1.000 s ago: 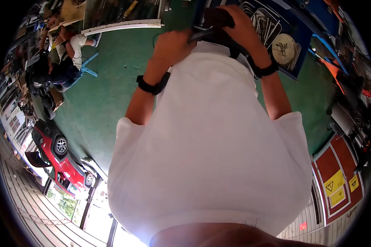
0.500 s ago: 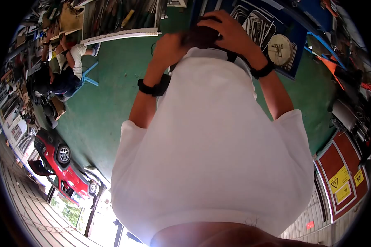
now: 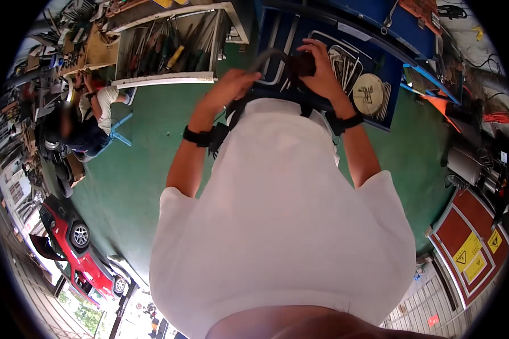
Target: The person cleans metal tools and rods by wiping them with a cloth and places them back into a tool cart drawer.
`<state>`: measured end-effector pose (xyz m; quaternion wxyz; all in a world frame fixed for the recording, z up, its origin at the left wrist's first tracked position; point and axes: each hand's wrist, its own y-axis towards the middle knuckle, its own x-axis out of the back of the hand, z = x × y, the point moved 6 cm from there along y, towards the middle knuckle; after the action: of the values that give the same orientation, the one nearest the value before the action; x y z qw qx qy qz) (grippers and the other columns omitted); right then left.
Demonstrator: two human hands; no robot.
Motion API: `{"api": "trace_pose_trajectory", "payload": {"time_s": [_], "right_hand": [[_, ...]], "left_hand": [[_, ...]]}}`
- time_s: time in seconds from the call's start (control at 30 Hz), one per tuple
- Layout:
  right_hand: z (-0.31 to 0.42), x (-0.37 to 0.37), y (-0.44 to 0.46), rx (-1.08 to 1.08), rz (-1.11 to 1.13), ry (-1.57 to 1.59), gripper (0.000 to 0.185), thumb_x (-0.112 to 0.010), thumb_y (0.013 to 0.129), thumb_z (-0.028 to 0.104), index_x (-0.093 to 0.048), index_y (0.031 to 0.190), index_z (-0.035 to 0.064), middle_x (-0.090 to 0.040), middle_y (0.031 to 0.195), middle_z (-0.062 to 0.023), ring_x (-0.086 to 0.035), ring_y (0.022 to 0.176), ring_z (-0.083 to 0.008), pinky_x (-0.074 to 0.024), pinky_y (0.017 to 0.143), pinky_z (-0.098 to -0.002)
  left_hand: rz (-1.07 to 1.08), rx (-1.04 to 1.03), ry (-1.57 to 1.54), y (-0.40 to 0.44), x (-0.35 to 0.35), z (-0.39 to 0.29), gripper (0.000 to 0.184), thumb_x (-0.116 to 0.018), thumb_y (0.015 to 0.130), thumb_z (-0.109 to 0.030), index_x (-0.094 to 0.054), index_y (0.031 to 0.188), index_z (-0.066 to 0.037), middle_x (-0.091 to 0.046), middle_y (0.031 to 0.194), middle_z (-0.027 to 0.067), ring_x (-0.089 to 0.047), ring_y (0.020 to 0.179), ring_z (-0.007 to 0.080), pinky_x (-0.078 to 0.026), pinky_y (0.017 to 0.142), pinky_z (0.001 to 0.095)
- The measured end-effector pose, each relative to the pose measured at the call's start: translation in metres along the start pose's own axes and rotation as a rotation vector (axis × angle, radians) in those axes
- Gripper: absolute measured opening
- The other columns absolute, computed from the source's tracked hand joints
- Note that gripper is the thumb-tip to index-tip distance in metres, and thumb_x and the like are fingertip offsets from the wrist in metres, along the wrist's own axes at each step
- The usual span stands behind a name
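Observation:
My left hand (image 3: 232, 87) is closed on the end of a dark curved strip (image 3: 270, 53). The strip arches over to a dark reddish-brown bundle (image 3: 301, 65), which my right hand (image 3: 323, 76) grips with its fingers curled round the far side. What the bundle is made of is too dark to tell. Both hands are above the near edge of an open blue drawer (image 3: 379, 125). Inside it lie bent metal rods (image 3: 345, 66) and a round pale disc (image 3: 370, 94) with small metal pieces on it.
At the upper left, a wooden tray (image 3: 169, 78) holds several long-handled tools. A person (image 3: 82, 127) sits on a blue stool (image 3: 119, 134) at the left. A red car (image 3: 85, 263) stands at lower left. A red cabinet (image 3: 469, 243) with yellow labels is at the right.
The hands have drawn apart, stretching the strip out from the bundle. The view has shifted, showing more of the blue drawer and the tool tray.

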<state>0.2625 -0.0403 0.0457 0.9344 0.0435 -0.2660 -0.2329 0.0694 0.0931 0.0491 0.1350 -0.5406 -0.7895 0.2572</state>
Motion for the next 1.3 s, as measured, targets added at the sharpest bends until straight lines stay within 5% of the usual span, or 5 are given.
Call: {"api": "trace_pose_trajectory", "payload": {"time_s": [0.13, 0.33, 0.77, 0.93, 1.3], "right_hand": [[0.007, -0.013, 0.0, 0.036, 0.225, 0.095, 0.066, -0.075, 0.072, 0.006, -0.049, 0.133, 0.0101, -0.05, 0.132, -0.0183, -0.048, 0.127, -0.0346, -0.0416, 0.103, -0.0362], [-0.026, -0.031, -0.017, -0.29, 0.387, -0.063, 0.045, -0.064, 0.09, 0.04, -0.057, 0.115, 0.0039, -0.067, 0.088, -0.0195, -0.066, 0.084, -0.0371, -0.0518, 0.073, -0.0412], [-0.057, 0.002, -0.035, -0.318, 0.355, -0.35, 0.04, -0.06, 0.09, 0.04, -0.062, 0.106, 0.0028, -0.066, 0.083, -0.021, -0.064, 0.08, -0.0404, -0.0502, 0.072, -0.0466], [-0.107, 0.035, -0.065, -0.602, 0.258, -0.237, 0.041, -0.061, 0.09, 0.039, -0.064, 0.097, -0.0022, -0.064, 0.085, -0.0254, -0.062, 0.082, -0.0422, -0.0479, 0.073, -0.0451], [-0.144, 0.137, -0.094, -0.611, -0.106, -0.18, 0.037, -0.065, 0.089, 0.034, -0.066, 0.097, -0.0018, -0.066, 0.082, -0.0184, -0.064, 0.08, -0.0285, -0.0466, 0.072, -0.0386]], "left_hand": [[-0.01, 0.003, 0.422, 0.02, -0.009, -0.003, 0.042, -0.067, 0.089, -0.039, -0.056, 0.065, -0.006, -0.04, 0.052, -0.0048, -0.038, 0.047, 0.0082, -0.027, 0.045, 0.0285], [0.062, -0.012, 0.748, 0.045, -0.013, 0.001, 0.054, -0.07, 0.082, -0.051, -0.063, 0.066, 0.0, -0.049, 0.052, 0.0038, -0.045, 0.049, 0.0154, -0.034, 0.047, 0.0334], [0.09, 0.065, 0.187, 0.087, -0.024, 0.028, 0.053, -0.057, 0.094, -0.05, -0.067, 0.08, 0.0, -0.064, 0.069, 0.0068, -0.058, 0.063, 0.0172, -0.046, 0.059, 0.0336], [-0.536, -0.266, 0.861, 0.132, 0.052, 0.118, 0.077, -0.061, 0.088, -0.057, -0.049, 0.128, 0.007, -0.066, 0.107, 0.0255, -0.062, 0.102, 0.0417, -0.047, 0.092, 0.0464], [-0.099, -0.022, 0.636, 0.135, 0.031, 0.172, 0.092, -0.075, 0.077, -0.032, -0.024, 0.147, 0.002, -0.049, 0.132, 0.0342, -0.05, 0.123, 0.0455, -0.04, 0.105, 0.0437]]}}
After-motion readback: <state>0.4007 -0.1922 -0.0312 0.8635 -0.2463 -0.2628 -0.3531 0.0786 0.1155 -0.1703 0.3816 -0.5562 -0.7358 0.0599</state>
